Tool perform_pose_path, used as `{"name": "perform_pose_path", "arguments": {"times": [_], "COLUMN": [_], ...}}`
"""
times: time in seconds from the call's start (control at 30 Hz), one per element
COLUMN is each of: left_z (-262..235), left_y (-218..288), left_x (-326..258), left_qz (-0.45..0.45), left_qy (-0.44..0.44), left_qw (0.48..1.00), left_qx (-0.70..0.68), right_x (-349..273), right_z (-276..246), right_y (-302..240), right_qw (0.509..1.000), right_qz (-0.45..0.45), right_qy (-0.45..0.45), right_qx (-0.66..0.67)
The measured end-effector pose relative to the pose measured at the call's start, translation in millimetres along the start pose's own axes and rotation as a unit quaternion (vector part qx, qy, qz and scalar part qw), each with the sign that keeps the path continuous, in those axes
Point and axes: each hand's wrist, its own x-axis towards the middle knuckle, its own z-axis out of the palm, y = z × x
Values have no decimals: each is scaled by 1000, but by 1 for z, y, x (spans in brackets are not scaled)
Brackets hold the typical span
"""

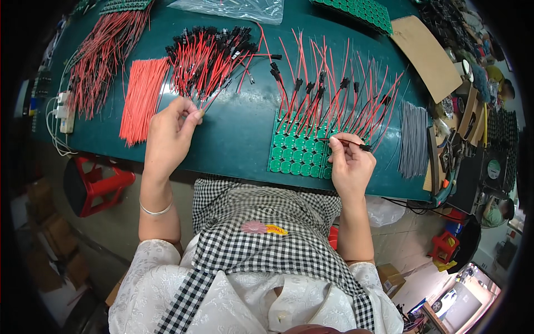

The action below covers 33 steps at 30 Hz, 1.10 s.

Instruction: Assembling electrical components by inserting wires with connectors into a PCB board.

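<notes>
My left hand pinches the thin ends of a connector wire at the near edge of a pile of red and black connector wires. My right hand holds another connector wire between thumb and fingers, its black plug pointing right and its wire end pointing left over the boards. Beneath that hand lies a panel of round green circuit boards, partly covered by the fingers. Red and dark wires, several with black plugs, stand up from the panel's far rows.
A bundle of red wires lies left of the pile, a bundle of grey wires at the right. More wired boards sit far left, near a white power strip. Cardboard and a clear plastic bag lie farther back.
</notes>
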Motion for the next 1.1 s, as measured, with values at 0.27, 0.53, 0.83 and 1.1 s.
{"name": "perform_pose_path", "arguments": {"times": [0.27,0.53,0.83,1.1], "left_z": [6,23,38,58], "left_y": [4,14,20,16], "left_x": [-4,-8,-18,-28], "left_qz": [0,-7,-32,-38], "left_qy": [-24,58,-8,-63], "left_qw": [962,911,890,899], "left_qx": [-271,-409,-456,-432], "right_x": [0,11,15,20], "right_z": [5,0,5,6], "right_y": [-1,-13,-14,-12], "right_qw": [991,955,952,950], "right_qz": [-89,-202,-182,-189], "right_qy": [38,-17,-46,-56], "right_qx": [-93,-215,-243,-244]}}
